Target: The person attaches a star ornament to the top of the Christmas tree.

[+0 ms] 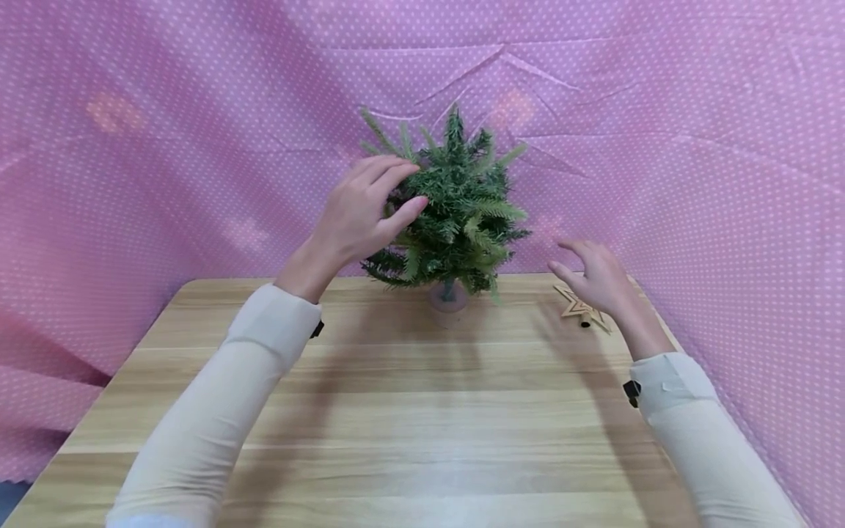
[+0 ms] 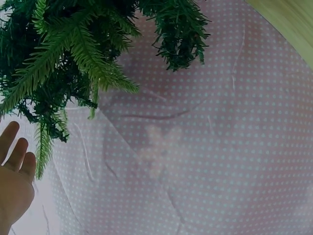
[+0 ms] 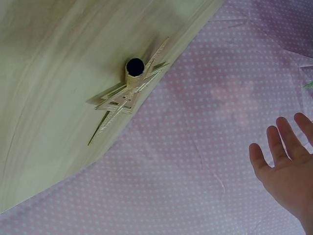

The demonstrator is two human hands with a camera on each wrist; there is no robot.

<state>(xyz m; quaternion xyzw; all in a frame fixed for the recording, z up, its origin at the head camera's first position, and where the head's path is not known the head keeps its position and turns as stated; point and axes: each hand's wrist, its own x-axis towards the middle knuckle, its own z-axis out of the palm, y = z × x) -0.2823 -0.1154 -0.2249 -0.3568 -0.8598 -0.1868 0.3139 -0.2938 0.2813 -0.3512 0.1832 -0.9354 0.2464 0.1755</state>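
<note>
"What's behind everything, from where you sit?"

"On my monitor, pink cloth (image 1: pixel 231 169) with white dots, creased in places, hangs behind and along both sides of a wood-grain table (image 1: pixel 409 381). I also pick out pale flower shapes (image 1: pixel 114 114) on it (rather blurry at my end)."

"And the tree (image 1: pixel 455 213)?"

"It stands upright near the table's far edge, about midway across, on a pale pinkish base (image 1: pixel 449 302). Lighter sprigs (image 1: pixel 496 210) poke out among its dark green needles."

"Where do you see the left hand (image 1: pixel 359 209)?"

"At the tree's left side, raised level with the branches. The fingers are stretched out and the thumb stands apart from them. From the head camera the fingertips overlap the needles, but I can't tell whether they touch."

"And the right hand (image 1: pixel 597 279)?"

"Lifted, well apart from the tree. The right wrist camera gives me four fingers, straight and spread, with a gap between them and the star (image 3: pixel 122 100)."

"Where's that star?"

"Lying on the table near its right edge, to the right of the tree. It's tan, and a short tube (image 3: pixel 134 68) with a dark opening sticks out of it. I see pale sleeves (image 1: pixel 211 418) on both arms, with a small black piece (image 1: pixel 632 391) at each cuff."
</note>
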